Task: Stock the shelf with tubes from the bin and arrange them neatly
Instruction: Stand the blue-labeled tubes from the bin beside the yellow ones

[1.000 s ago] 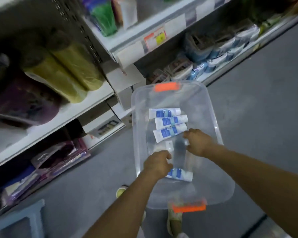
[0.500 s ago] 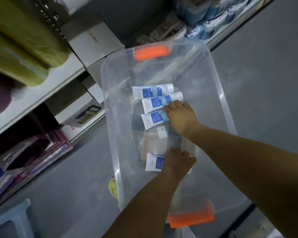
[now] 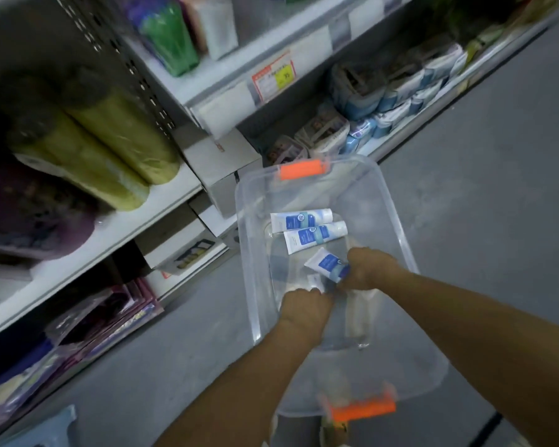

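Two tubes (image 3: 300,220) are waiting in the bin (image 3: 352,175), centre frame; my right hand (image 3: 370,269) is gripping a third tube (image 3: 326,265); left hand (image 3: 304,309): hold unclear.

The bin (image 3: 252,269) is clear, glossy plastic with smooth walls; its orange handles (image 3: 300,171) look like duller plastic. The tubes (image 3: 300,220) are smooth plastic, white and blue, with a slight sheen. The shelf (image 3: 110,233) looks like smooth white-painted metal, its upright (image 3: 117,56) perforated metal. The rolls (image 3: 120,137) are wrapped in shiny film. The boxes (image 3: 220,162) are matt cardboard, the tag (image 3: 273,75) paper, the floor (image 3: 481,188) matt grey.
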